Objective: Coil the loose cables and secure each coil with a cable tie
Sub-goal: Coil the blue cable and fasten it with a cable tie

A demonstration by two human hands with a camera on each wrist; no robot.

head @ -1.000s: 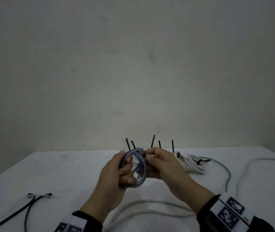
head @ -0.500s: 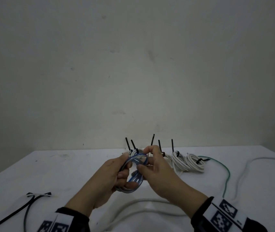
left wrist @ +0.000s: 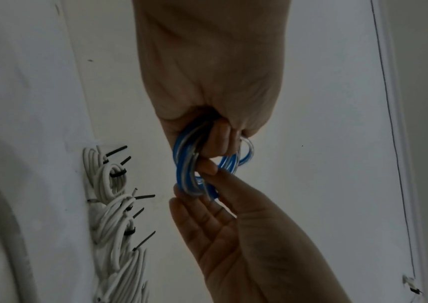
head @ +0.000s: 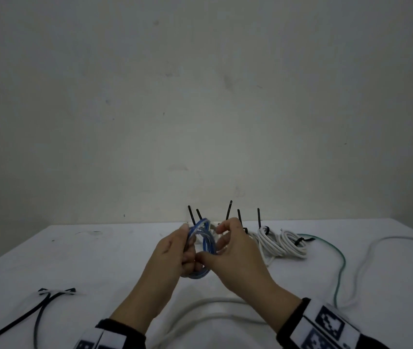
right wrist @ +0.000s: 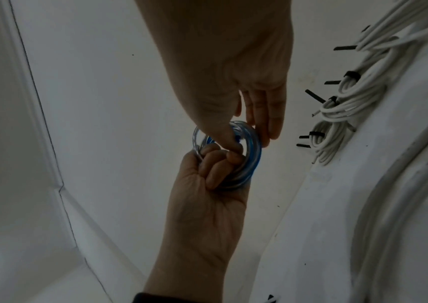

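A small coil of blue and clear cable [head: 206,244] is held up above the white table [head: 99,260], twisted so its loops cross. My left hand [head: 175,253] grips its left and lower side with curled fingers. My right hand [head: 233,253] pinches the right side, thumb reaching in through the loop and fingers fairly straight outside. In the left wrist view the coil [left wrist: 185,170] sits between my curled left fingers [left wrist: 220,141] and the right hand [left wrist: 220,225]. In the right wrist view my right thumb [right wrist: 224,135] lies across the coil [right wrist: 255,151]. No tie shows on this coil.
Several white coils [head: 283,244] bound with black cable ties [head: 229,210] lie at the back of the table. A loose green cable [head: 340,270] and a white cable [head: 376,248] run on the right. Another white cable [head: 213,302] curves near me, and a black cable [head: 24,316] lies left.
The coil has gone from a round upright ring to a twisted, crossed shape. My right hand shifted from the coil's top to its right side, thumb now through the loop.
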